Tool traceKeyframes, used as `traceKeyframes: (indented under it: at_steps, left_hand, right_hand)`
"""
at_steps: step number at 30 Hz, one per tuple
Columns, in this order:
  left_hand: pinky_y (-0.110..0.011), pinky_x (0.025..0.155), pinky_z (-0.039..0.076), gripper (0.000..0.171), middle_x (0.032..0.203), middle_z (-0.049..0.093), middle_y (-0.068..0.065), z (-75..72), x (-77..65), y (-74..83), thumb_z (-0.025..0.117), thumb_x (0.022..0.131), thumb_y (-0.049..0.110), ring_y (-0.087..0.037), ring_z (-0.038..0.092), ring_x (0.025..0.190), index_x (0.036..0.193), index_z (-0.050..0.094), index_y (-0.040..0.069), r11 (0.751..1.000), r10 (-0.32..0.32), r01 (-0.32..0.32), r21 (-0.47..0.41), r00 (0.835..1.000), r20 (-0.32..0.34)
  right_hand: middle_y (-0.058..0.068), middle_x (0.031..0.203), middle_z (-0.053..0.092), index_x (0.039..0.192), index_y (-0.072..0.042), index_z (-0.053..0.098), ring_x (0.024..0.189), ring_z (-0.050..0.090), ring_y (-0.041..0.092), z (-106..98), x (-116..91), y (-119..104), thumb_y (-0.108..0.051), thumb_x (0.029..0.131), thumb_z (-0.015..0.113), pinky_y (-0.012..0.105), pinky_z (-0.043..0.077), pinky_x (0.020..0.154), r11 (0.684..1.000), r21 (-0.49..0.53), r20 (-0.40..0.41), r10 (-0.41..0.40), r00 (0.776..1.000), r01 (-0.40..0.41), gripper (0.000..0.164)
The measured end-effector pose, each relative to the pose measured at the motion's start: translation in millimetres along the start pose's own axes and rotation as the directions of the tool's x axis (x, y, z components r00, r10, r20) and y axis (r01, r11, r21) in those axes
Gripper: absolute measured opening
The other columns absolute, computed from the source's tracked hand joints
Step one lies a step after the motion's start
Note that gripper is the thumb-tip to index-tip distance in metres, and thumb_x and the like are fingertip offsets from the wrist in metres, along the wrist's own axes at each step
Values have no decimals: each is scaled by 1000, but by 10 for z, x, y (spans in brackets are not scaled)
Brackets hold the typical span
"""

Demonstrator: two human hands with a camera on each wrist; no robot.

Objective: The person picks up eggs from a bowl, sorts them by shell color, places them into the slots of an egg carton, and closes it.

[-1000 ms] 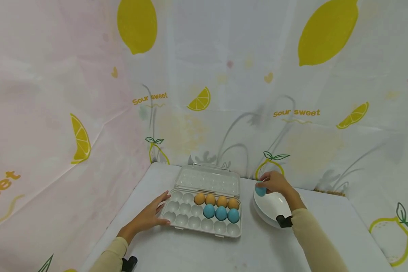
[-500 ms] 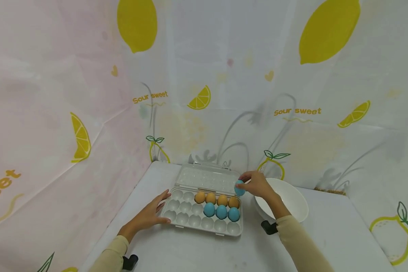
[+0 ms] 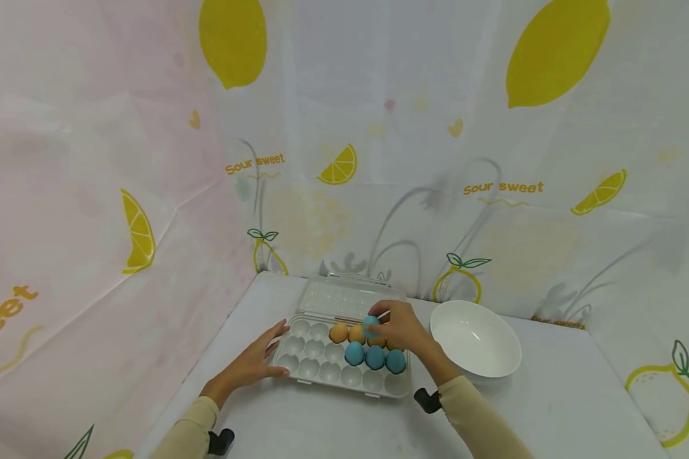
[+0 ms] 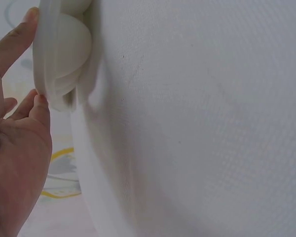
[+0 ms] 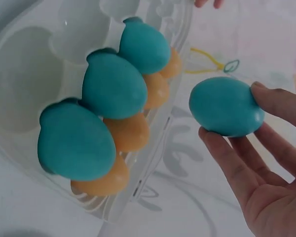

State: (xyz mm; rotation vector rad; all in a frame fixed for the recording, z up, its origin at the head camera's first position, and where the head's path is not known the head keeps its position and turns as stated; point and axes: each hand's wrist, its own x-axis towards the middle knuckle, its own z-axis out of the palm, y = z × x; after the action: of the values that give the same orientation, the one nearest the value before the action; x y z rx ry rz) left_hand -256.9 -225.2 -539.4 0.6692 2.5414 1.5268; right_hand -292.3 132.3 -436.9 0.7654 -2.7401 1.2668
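A blue egg [image 3: 370, 326] is pinched between the thumb and fingertips of my right hand [image 3: 404, 328], above the back row of the white egg carton [image 3: 329, 375]. The right wrist view shows this egg clear of the carton, lying sideways in the fingers. In the carton's back row sit several orange eggs [image 3: 339, 332], partly covered by the hand. Three blue eggs [image 5: 113, 86] fill the right part of the middle row. At the carton's left end my left hand [image 3: 255, 363] rests, its thumb and fingers spread and touching the rim [image 4: 44, 59].
The carton's clear lid [image 3: 333, 299] lies folded back towards the wall. A white bowl [image 3: 475, 344] stands right of the carton, with nothing seen inside. Behind the white table [image 3: 321, 427] hangs a lemon-print backdrop [image 3: 333, 223].
My right hand has carried the blue egg left, from over the bowl to above the carton's back row. My left hand has stayed at the carton's left end.
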Motion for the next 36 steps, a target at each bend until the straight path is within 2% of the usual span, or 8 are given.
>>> traceKeyframes:
  at_steps: [5,10,17,21,24,28,31,36]
  left_hand:
    - [-38,115,29,116,155,30,-16,-2,-4,-5,88,69,23,-32,23,144,156,14,7,1000,-8,8,0,1000,-4]
    - [-43,114,29,114,154,30,-20,6,-21,-4,88,70,21,-37,23,143,155,14,4,1000,14,-14,-3,1000,-7]
    - [-46,113,30,112,152,31,-22,21,-17,-18,87,70,11,-38,25,142,155,15,4,999,41,-42,-25,999,-19]
    - [-48,112,31,112,152,31,-24,17,-11,-22,87,69,8,-40,26,141,155,15,2,999,47,-48,-11,999,-23]
    - [-48,112,31,111,152,31,-24,8,-25,36,87,70,9,-40,26,141,154,15,1,999,44,-44,-8,999,-21]
    - [-44,114,30,112,153,30,-22,-1,-28,29,87,71,14,-37,25,143,155,14,3,999,39,-39,-19,999,-12]
    - [-39,115,29,115,155,29,-18,-5,-18,-33,88,70,20,-33,24,144,156,14,7,1000,28,-28,-15,1000,-4]
    - [-36,115,29,116,155,29,-16,-14,-16,-26,88,69,23,-31,23,144,156,13,5,1000,16,-16,-10,1000,2]
  right_hand:
    - [5,97,70,99,-5,71,84,71,23,206,23,-51,-14,81,79,27,61,68,998,52,33,-29,999,28,22]
    - [9,97,70,99,-2,71,84,71,26,403,40,-88,-11,80,79,25,61,68,994,70,66,-90,994,85,22]
    - [9,99,70,101,-1,70,87,70,25,628,47,-104,-9,80,79,22,59,69,994,86,115,-71,991,62,24]
    - [7,99,69,102,0,70,88,69,23,708,57,-97,-7,81,79,23,59,72,995,65,123,-81,989,74,25]
    - [6,99,69,101,-1,70,89,67,19,747,79,-80,-8,81,79,24,59,76,993,36,127,-120,985,116,23]
    - [5,98,69,98,-2,71,90,64,14,797,113,-64,-9,81,79,22,57,78,987,-27,132,-155,979,160,21]
    - [6,101,69,100,-1,70,91,64,14,831,120,-69,-9,81,79,20,56,78,986,-63,137,-142,980,151,22]
    - [3,100,68,98,-5,70,91,63,13,876,123,-80,-10,82,78,20,56,78,983,-101,136,-136,981,150,19]
